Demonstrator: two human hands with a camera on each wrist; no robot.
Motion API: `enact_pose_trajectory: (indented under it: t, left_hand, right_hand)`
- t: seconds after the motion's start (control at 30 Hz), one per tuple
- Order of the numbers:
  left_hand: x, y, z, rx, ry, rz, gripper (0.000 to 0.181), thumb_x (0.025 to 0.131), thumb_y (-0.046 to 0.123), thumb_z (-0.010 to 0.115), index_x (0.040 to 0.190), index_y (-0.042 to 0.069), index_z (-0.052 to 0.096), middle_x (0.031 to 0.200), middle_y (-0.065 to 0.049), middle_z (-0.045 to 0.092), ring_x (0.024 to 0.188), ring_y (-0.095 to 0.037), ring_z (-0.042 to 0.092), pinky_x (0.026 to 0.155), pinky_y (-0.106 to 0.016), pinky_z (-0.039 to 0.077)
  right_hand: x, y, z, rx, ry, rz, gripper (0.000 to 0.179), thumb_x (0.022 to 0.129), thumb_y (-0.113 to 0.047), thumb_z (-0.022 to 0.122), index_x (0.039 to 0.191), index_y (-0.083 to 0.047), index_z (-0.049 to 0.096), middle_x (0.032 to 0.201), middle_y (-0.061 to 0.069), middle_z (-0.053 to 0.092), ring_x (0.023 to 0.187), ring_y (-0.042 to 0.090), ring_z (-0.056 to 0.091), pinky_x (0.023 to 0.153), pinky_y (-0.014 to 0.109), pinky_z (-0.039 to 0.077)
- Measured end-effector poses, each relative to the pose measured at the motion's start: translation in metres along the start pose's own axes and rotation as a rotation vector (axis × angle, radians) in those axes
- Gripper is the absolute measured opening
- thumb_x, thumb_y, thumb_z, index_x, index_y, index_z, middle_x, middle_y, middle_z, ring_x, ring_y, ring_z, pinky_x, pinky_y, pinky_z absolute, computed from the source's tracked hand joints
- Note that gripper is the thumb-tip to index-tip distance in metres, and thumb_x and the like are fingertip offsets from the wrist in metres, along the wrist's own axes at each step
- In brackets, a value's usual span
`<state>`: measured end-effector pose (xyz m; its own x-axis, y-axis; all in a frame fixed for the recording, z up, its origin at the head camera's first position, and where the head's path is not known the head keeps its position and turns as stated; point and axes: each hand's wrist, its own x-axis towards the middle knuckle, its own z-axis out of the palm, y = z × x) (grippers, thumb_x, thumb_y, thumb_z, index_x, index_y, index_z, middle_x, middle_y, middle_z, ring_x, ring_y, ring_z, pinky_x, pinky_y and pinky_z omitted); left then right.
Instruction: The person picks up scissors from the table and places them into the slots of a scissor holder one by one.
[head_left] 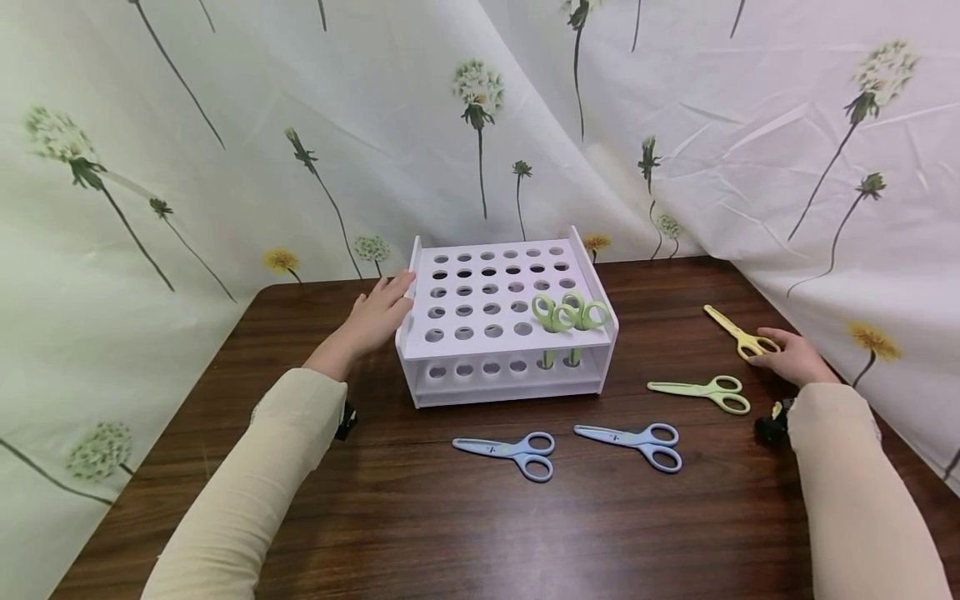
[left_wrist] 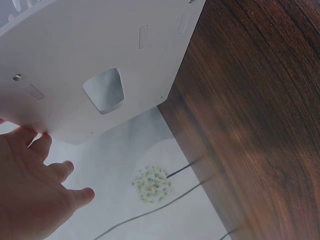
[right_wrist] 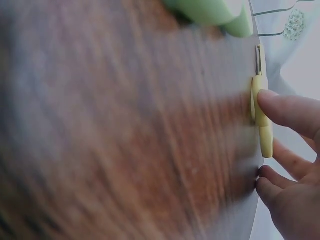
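My left hand (head_left: 377,314) touches the left side wall of a white rack (head_left: 510,398) with rows of round holes. In the left wrist view the fingertips of the left hand (left_wrist: 35,185) are at the edge of the wall, the other fingers spread. My right hand (head_left: 797,360) is at the far right, pinching yellow scissors (head_left: 731,327) by the handles. In the right wrist view the thumb lies on the yellow scissors (right_wrist: 261,100), with a finger behind them. Two green scissors (head_left: 553,315) stand blades down in the rack's front right holes.
Another pair of green scissors (head_left: 693,389) lies right of the rack, nearer than the yellow pair. Two blue scissors, one at left (head_left: 504,448) and one at right (head_left: 628,437), lie before the rack on the dark wooden table (head_left: 465,542). A flower-patterned cloth (head_left: 360,100) hangs behind.
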<state>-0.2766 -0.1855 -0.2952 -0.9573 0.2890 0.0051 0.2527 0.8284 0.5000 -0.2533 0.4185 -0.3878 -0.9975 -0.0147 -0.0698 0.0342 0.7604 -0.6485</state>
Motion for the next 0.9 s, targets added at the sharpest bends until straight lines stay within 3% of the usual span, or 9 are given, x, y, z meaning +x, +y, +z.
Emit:
enact_pose_trajectory:
  t: [0.3, 0.47, 0.67, 0.77, 0.9]
  left_hand:
    - [0.0011, -0.0004, 0.0005, 0.002, 0.004, -0.001, 0.054, 0.098, 0.030, 0.022, 0.149, 0.014, 0.014, 0.153, -0.003, 0.006, 0.138, -0.029, -0.003, 0.103, -0.056, -0.005]
    - [0.0009, -0.0005, 0.0010, 0.007, 0.001, -0.006, 0.054, 0.098, 0.031, 0.022, 0.149, 0.014, 0.014, 0.153, -0.003, 0.006, 0.138, -0.030, -0.003, 0.104, -0.056, -0.005]
    - [0.0002, -0.0004, 0.0012, 0.012, 0.002, -0.007, 0.054, 0.098, 0.031, 0.022, 0.149, 0.014, 0.014, 0.153, -0.003, 0.006, 0.138, -0.030, -0.003, 0.104, -0.056, -0.005]
    - [0.0002, -0.0005, 0.0011, 0.014, 0.002, -0.005, 0.054, 0.098, 0.031, 0.022, 0.149, 0.014, 0.014, 0.153, -0.003, 0.006, 0.138, -0.030, -0.003, 0.104, -0.056, -0.005]
    - [0.0008, -0.0011, 0.0008, 0.013, 0.004, -0.002, 0.054, 0.098, 0.031, 0.022, 0.149, 0.014, 0.014, 0.153, -0.003, 0.006, 0.138, -0.029, -0.003, 0.104, -0.056, -0.005]
  right_hand:
    - [0.0034, 0.0010, 0.0012, -0.074, 0.075, -0.103, 0.066, 0.078, -0.007, 0.067, 0.125, 0.024, 0.031, 0.121, 0.047, 0.027, 0.115, 0.058, 0.022, 0.092, 0.062, 0.022]
    - [0.0031, 0.0014, 0.0030, -0.073, 0.118, -0.083, 0.063, 0.078, -0.009, 0.068, 0.121, 0.023, 0.035, 0.115, 0.046, 0.028, 0.110, 0.056, 0.023, 0.089, 0.058, 0.024]
    - [0.0006, -0.0009, 0.0035, -0.011, 0.099, -0.048, 0.062, 0.081, -0.008, 0.065, 0.123, 0.023, 0.031, 0.117, 0.044, 0.031, 0.106, 0.050, 0.030, 0.086, 0.053, 0.028]
    - [-0.0012, -0.0027, 0.0046, 0.033, 0.103, -0.043, 0.062, 0.081, -0.006, 0.065, 0.124, 0.022, 0.030, 0.116, 0.041, 0.035, 0.098, 0.041, 0.039, 0.079, 0.040, 0.035]
    - [-0.0025, -0.0025, 0.0062, 0.121, 0.128, -0.053, 0.059, 0.082, 0.000, 0.064, 0.125, 0.022, 0.029, 0.109, 0.037, 0.042, 0.079, 0.011, 0.048, 0.065, 0.020, 0.038]
